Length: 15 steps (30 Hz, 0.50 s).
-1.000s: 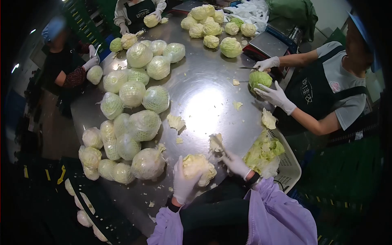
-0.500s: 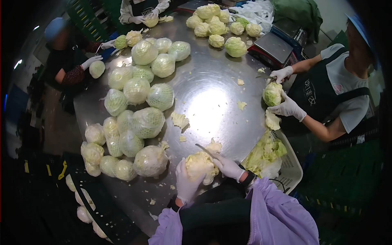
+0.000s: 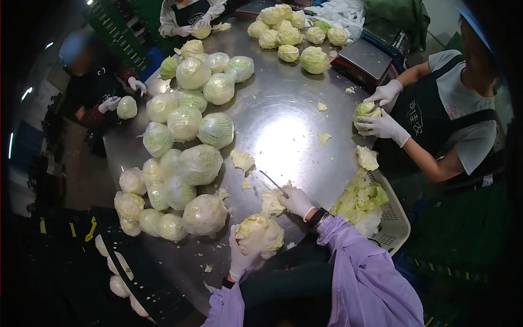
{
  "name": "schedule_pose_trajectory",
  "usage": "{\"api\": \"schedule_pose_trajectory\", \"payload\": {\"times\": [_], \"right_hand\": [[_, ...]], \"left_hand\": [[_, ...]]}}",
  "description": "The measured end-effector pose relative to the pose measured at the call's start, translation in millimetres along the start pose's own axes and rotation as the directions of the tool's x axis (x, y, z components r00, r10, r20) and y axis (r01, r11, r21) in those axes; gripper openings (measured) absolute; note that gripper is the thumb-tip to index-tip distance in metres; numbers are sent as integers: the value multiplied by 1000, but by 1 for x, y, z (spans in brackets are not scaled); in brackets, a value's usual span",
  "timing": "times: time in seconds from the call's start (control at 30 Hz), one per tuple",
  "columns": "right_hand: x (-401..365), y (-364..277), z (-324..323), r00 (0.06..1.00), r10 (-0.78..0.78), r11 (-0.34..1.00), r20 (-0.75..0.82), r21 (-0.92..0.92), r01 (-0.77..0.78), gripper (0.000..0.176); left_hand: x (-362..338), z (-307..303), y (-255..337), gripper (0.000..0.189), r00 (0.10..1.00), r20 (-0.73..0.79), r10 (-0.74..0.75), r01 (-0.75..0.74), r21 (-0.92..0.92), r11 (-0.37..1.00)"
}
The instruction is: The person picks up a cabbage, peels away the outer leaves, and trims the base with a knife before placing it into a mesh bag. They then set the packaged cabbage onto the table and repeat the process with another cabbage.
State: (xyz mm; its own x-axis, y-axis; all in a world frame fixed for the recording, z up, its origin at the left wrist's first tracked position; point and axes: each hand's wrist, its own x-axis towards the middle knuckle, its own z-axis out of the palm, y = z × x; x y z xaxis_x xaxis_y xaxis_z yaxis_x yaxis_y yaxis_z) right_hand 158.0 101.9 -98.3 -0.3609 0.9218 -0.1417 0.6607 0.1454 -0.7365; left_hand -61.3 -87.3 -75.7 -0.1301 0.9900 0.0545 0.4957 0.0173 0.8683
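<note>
My gloved left hand [image 3: 242, 260] grips a pale cabbage [image 3: 261, 234] from its left side, close to my body at the table's near edge. In my gloved right hand [image 3: 298, 203] is a knife [image 3: 272, 183], its thin blade pointing up and left over the table. A loose cabbage leaf [image 3: 271, 201] lies right at the fingers of that hand, just beyond the cabbage. Left of my hands sits a large wrapped cabbage [image 3: 205, 215], beside several others in clear film and foam net.
A white basket [image 3: 400, 226] of trimmed leaves stands at the right. Across the metal table [image 3: 294, 103], unwrapped cabbages [image 3: 289, 35] are heaped near a scale [image 3: 365, 60]. Another person trims a cabbage [image 3: 366, 115] at the right; two more stand at the far side and left.
My right hand with the knife has moved up and away from the cabbage, with a leaf now at its fingers. The cabbage in my left hand has turned and shifted slightly toward me.
</note>
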Motion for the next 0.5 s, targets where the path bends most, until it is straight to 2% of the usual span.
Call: {"api": "schedule_pose_trajectory", "payload": {"times": [0.07,0.1,0.17,0.2,0.27,0.3,0.33,0.37,0.4,0.43,0.47,0.5], "right_hand": [[10,-6,-4,986,69,997,149,-52,-62,32],[8,-12,-5,986,62,997,152,-51,-55,32],[-5,-29,-16,986,-26,995,-164,89,41,49],[-14,-38,-28,987,-34,995,-157,85,48,49],[-33,-50,-51,991,68,994,115,76,-77,70],[-42,-48,-51,975,43,992,217,108,-68,74],[-55,-46,-46,948,18,988,318,138,-65,77],[-62,-32,-26,965,-150,965,214,244,96,82],[-60,-36,-31,965,-144,966,218,241,90,82],[-58,-48,-43,967,-14,955,254,289,-62,82],[-58,-55,-48,949,109,921,295,329,-208,83],[-54,-41,-37,974,37,912,225,390,-124,81]], "left_hand": [[-5,4,-12,110,997,-40,-66,46,-383,923],[-6,5,-11,110,997,-46,-66,44,-380,924],[-6,9,-10,99,970,-132,-203,116,-480,870],[-11,14,-18,99,968,-140,-207,115,-483,868],[-25,25,-42,75,835,-33,-550,345,-747,569],[-23,16,-35,75,835,-34,-549,342,-750,566],[-18,-3,-15,65,766,193,-613,547,-696,465],[-11,-18,8,55,644,405,-649,726,-589,354],[1,-26,33,55,640,410,-650,729,-589,347],[15,-33,60,53,819,128,-559,560,-391,730],[32,-36,76,50,943,-92,-321,317,-58,947],[50,-35,79,54,979,-101,-176,170,-59,984]]}}
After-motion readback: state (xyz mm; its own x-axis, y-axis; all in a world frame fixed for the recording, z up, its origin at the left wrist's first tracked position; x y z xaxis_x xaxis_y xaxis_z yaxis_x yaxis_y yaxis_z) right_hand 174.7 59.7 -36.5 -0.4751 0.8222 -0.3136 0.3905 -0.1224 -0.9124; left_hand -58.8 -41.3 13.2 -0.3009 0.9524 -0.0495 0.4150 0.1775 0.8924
